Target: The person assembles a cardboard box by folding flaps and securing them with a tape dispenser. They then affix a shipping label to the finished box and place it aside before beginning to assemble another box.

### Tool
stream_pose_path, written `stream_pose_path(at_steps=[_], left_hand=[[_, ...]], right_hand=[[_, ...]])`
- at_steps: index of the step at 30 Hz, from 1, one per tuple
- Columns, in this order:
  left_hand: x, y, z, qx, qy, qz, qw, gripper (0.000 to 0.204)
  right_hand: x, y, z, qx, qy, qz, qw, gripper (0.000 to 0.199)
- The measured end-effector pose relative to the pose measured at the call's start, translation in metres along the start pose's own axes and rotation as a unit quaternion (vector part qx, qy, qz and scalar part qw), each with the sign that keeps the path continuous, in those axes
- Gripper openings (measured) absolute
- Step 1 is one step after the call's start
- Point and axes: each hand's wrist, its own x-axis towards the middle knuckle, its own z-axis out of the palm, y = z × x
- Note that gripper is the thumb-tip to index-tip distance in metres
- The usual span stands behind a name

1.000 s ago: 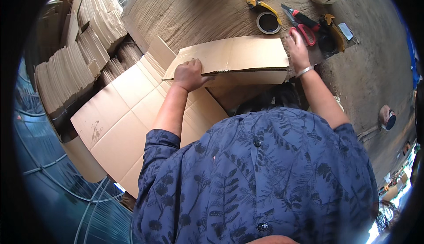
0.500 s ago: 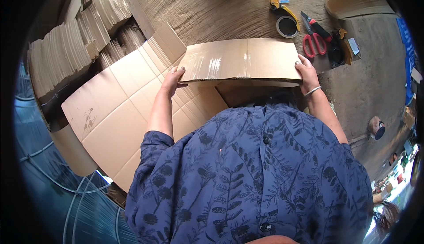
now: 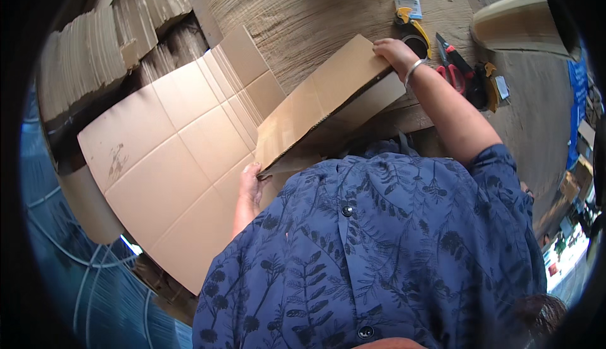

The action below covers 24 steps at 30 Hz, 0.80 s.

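Left hand (image 3: 252,181) pinches lower-left end of cardboard box (image 3: 320,99), right hand (image 3: 398,56) grips upper-right end; box slants between them, overlapping flat cardboard sheet (image 3: 180,118) in view; tape dispenser (image 3: 421,32) just beside right hand, scissors (image 3: 450,67) near it

We were in what looked like a packing workshop, for flattened cardboard (image 3: 88,61) stood in thick stacks at our left, a cardboard box (image 3: 322,96) was before us, and a tape dispenser (image 3: 423,35), red-handled scissors (image 3: 452,71) and a cutter (image 3: 459,62) lay on the rough wooden desk (image 3: 297,8).
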Motion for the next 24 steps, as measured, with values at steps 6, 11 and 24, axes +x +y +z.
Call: stream_pose_path(at_steps=[6,11,24], left_hand=[[-0.035,-0.008,0.067,0.229,0.110,-0.058,0.965,0.031],[-0.019,0.013,0.120,0.481,0.172,0.331,0.793,0.051],[0.022,0.091,0.293,0.515,0.058,0.621,0.588,0.051]], right_hand=[[0.034,0.017,0.003,0.262,0.098,0.322,0.905,0.052],[-0.037,0.055,0.000,-0.035,0.175,0.473,0.863,0.074],[-0.100,0.092,-0.016,0.129,0.222,0.276,0.926,0.045]])
